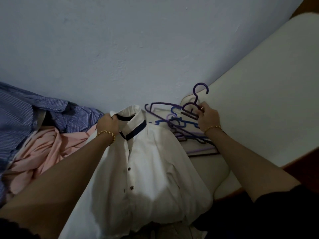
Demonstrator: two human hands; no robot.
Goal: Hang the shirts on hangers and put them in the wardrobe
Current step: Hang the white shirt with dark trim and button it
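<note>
Early going: our left hand (107,124) grips the white shirt's (148,168) collar on the bed (259,100), our right hand (208,118) clamps a purple hanger (194,107); the shirts at left (39,135) wait unhung.

Dim, bluish indoor light (soft shadows), with wide-angle bending at the edges.

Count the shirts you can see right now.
3. White shirt spread in the middle, collar held by the left hand; pink shirt crumpled at left; blue checked shirt behind it. More may be buried.
</note>
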